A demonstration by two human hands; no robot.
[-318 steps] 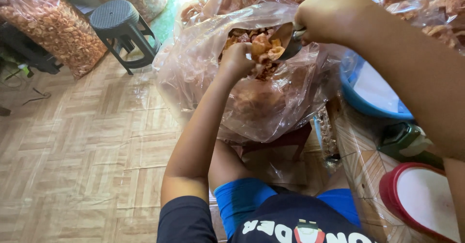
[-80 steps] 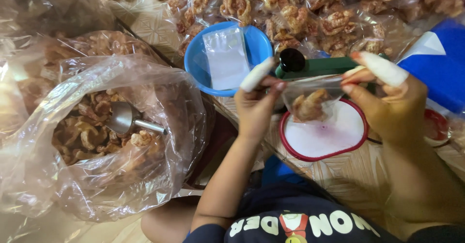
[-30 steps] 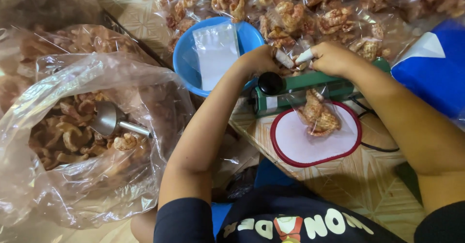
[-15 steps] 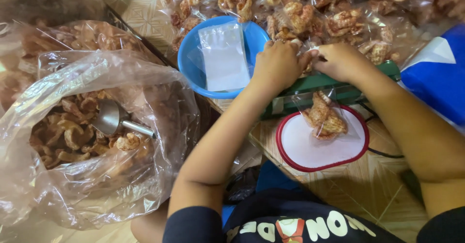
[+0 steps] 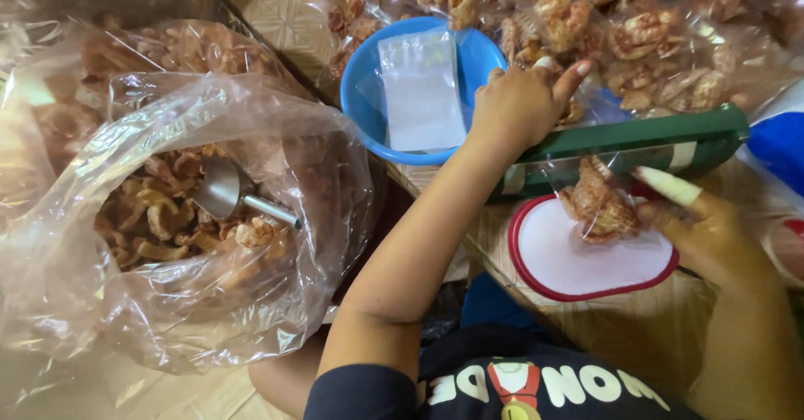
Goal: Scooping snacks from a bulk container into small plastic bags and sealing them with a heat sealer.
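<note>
My left hand (image 5: 523, 102) presses down flat on the green sealer bar (image 5: 636, 139), with my fingers spread a little and holding nothing. My right hand (image 5: 712, 231) pinches the little clear bag of crunchy snacks (image 5: 599, 206), which lies on the white lid with the red rim (image 5: 578, 261), its top tucked under the bar. A blue bowl (image 5: 368, 93) with empty bags sits just beside.

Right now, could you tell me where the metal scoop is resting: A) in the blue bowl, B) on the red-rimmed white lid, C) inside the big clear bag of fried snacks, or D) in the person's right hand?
C: the metal scoop lies among the snacks inside the big clear bag, apart from both hands.
</note>
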